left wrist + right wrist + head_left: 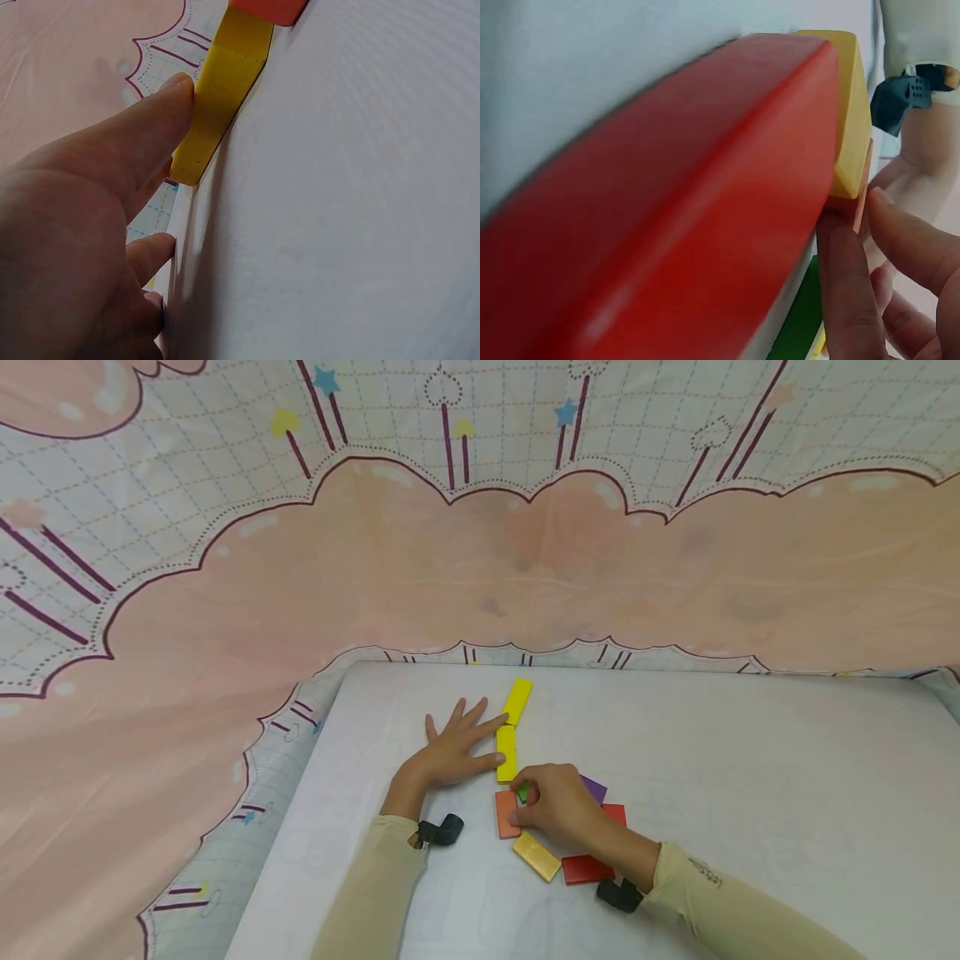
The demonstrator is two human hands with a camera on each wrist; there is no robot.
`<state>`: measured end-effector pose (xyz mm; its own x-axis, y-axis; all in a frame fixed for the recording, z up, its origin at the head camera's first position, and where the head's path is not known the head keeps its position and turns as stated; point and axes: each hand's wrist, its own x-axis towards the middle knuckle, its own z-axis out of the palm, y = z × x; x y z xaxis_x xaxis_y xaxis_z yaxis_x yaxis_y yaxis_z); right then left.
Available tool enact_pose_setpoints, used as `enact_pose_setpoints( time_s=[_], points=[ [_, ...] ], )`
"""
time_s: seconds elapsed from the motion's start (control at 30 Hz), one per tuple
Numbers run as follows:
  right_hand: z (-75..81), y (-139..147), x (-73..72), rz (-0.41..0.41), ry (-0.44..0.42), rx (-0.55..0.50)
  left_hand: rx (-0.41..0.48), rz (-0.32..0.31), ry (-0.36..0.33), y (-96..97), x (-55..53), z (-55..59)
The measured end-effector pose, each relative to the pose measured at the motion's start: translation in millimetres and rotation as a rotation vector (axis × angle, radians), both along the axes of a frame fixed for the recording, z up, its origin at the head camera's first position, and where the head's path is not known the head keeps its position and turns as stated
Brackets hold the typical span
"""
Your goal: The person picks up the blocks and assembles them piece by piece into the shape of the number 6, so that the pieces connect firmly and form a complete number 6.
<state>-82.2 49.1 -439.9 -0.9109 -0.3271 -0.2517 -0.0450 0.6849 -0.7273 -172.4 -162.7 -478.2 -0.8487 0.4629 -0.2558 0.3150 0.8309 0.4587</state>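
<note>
With fingers spread, my left hand (450,756) rests against two yellow blocks standing end to end. Its thumb touches the nearer yellow block (506,770) and its index fingertip reaches the farther one (519,697). In the left wrist view the thumb lies along the side of a yellow block (225,97). My right hand (558,802) pinches an orange block (506,821) between thumb and fingers, just below the yellow pair. A green block (522,792) is mostly hidden behind the right fingers.
A gold-yellow block (537,857), a dark red block (585,870), another red block (616,813) and a purple block (594,788) curve around the right hand, partly covered by it. All lie on a white tabletop (750,793), with patterned cloth (600,568) behind.
</note>
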Motion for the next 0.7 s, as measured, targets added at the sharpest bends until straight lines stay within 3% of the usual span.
enact_pose_setpoints(
  time_s=[0.7],
  points=[
    [-5.8, 0.2, -1.5, 0.03, 0.03, 0.012, 0.013, 0.001, -0.002, -0.2, 0.0, -0.6]
  ],
)
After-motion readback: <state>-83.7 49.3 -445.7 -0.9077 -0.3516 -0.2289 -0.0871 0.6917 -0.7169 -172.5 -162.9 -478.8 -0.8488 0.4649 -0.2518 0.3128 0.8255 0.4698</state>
